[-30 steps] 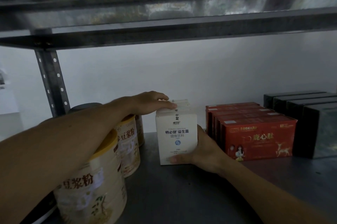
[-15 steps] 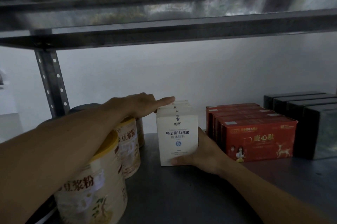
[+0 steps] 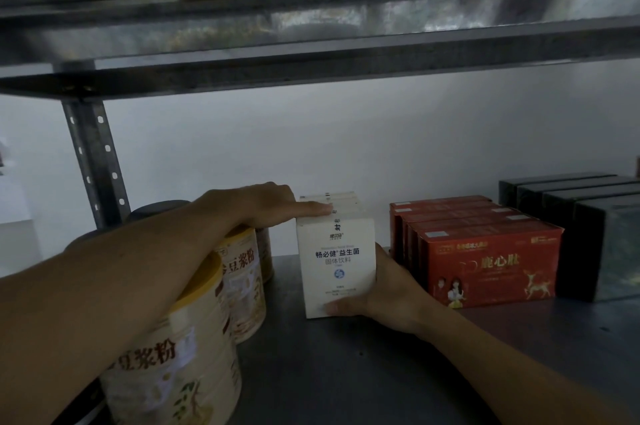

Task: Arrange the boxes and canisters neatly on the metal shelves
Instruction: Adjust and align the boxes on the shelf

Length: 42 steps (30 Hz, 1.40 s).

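A row of white boxes (image 3: 336,262) stands in the middle of the grey metal shelf (image 3: 346,376), front label facing me. My left hand (image 3: 256,204) reaches over the canisters, and its outstretched index finger rests on the top left edge of the front white box. My right hand (image 3: 391,296) grips that box at its lower right corner, thumb across the bottom of the front face; the other fingers are hidden behind the box. Cream canisters with yellow lids (image 3: 180,362) stand at the left under my left forearm.
A row of red boxes (image 3: 485,262) stands just right of my right hand, then a row of black boxes (image 3: 595,237). The upper shelf (image 3: 311,43) hangs low overhead. A perforated upright post (image 3: 93,161) stands at the back left. A white wall lies behind.
My left hand's fingers lay draped over the white box's top; now the index finger stretches out flat along its top edge. My right hand and the box have barely moved.
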Motion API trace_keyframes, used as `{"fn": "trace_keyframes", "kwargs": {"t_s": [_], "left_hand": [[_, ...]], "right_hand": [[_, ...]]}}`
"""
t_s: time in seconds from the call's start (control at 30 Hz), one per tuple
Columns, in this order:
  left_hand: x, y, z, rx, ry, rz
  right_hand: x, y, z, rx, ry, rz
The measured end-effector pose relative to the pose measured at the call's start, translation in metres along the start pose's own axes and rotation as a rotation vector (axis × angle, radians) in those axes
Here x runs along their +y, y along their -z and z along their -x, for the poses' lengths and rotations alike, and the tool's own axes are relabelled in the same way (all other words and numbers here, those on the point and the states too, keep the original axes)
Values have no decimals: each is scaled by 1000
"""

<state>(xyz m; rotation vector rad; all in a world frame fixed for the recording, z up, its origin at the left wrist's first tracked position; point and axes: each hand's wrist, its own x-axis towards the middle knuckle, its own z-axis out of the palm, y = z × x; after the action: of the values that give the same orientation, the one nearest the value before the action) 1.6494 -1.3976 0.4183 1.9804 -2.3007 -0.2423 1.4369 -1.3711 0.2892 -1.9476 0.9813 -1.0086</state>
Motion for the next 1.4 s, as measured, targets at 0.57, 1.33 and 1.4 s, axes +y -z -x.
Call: {"fn": "trace_keyframes", "kwargs": {"t_s": [0.57,1.33,1.4], "left_hand": [[3,-1,0,7,-17,-26],[49,23,74,231,-14,-172],[56,20,85,298,-35,-121]], "right_hand": [[-3,1,1,-4,-24,17],[-30,4,30,37,-84,113],[-33,9,42,35,-95,133]]}}
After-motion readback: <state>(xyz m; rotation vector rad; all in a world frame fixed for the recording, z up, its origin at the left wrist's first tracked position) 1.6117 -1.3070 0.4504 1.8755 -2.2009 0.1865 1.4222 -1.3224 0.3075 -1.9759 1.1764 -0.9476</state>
